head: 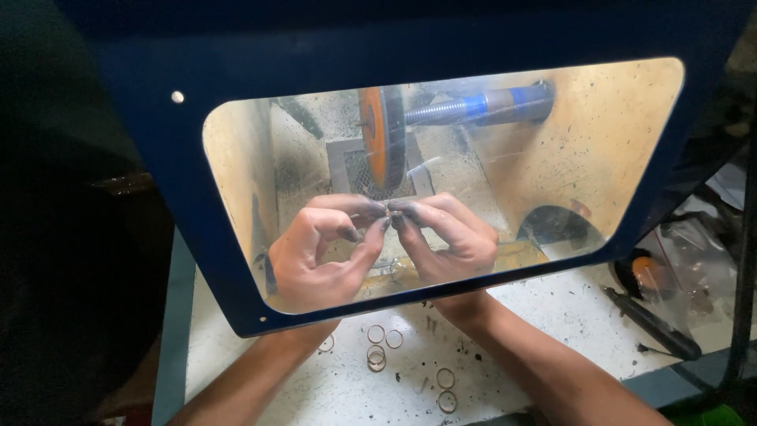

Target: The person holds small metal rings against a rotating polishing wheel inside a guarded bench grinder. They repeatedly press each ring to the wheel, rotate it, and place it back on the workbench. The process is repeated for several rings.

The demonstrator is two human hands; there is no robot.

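Blackened fingertips of left hand (319,252) and right hand (449,237) pinch one small ring (388,210) just below the orange wheel (382,134).

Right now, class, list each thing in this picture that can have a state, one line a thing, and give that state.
left hand: behind the clear shield, fingertips pinched on a small ring
right hand: behind the shield, fingertips pinched on the same ring
small ring: held between both hands, below the wheel
orange wheel: mounted on its spindle; spinning or not, cannot tell
loose rings: lying flat on the bench
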